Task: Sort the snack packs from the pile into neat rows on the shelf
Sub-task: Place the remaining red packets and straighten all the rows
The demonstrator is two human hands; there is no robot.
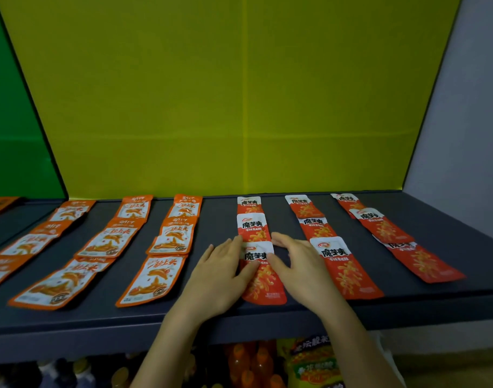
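front red snack pack [263, 284] lies flat near the front edge of the shelf [99, 317], nearest in a row of three. left hand [220, 273] and right hand [299, 268] flank it, fingers extended, thumbs touching its edges, neither hand clasping it. orange packs [152, 278] lie in rows to the left.
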